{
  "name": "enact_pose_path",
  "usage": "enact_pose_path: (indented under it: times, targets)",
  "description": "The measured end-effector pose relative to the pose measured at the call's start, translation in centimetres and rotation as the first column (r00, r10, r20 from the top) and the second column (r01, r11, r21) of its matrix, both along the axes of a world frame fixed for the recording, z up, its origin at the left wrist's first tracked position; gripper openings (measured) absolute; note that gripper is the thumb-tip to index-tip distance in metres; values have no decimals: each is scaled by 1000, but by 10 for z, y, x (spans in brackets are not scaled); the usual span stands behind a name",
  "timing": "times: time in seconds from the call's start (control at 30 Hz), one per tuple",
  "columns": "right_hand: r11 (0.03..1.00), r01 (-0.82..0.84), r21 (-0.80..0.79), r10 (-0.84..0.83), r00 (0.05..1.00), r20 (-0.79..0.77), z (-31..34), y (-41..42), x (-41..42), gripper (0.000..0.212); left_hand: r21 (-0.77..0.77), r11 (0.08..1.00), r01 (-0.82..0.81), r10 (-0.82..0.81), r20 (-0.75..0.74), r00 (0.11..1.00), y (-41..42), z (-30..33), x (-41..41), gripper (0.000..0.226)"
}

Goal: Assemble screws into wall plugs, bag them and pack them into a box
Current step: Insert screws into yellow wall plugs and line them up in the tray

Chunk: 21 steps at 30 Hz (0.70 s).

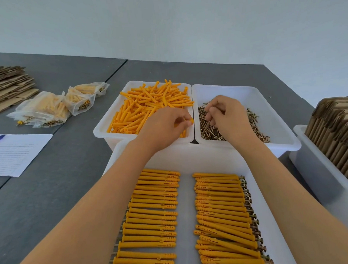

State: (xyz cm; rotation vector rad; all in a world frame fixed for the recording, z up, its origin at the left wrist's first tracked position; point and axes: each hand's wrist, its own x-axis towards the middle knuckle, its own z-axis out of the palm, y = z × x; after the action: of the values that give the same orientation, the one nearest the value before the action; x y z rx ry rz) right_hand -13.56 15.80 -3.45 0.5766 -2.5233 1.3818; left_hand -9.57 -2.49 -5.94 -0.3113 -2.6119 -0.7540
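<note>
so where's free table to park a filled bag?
Bare table between the paper and the near tray; more behind the bags. Crowded right: screw bin abuts the cardboard bin.

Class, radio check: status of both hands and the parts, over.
Left hand grip on an orange wall plug over the plug bin. Right hand pinching a screw in the screw bin. Nothing in the way.

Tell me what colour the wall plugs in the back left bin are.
Orange. The wall plugs show in the head view, heaped in a white bin.
</note>
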Motion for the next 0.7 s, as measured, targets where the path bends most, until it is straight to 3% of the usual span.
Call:
enact_pose_path:
  times: [0.13, 0.2, 0.7]
  targets:
    - [932, 121, -342, -154, 985, -72, 8, -3, 4, 16, 22, 999, 23, -23, -9, 1000, -4, -2, -4, 14]
    - [889, 140, -437, -181, 982, -53, 10, -4, 6, 15, 27, 999, 27, -27, -2, 1000, -4, -3, -5, 14]
    - [871, 94, -482, -150, 986, -79, 8, -17, 15, 10, 81, 997, -14, 14, 3, 1000, -5, -2, -4, 15]
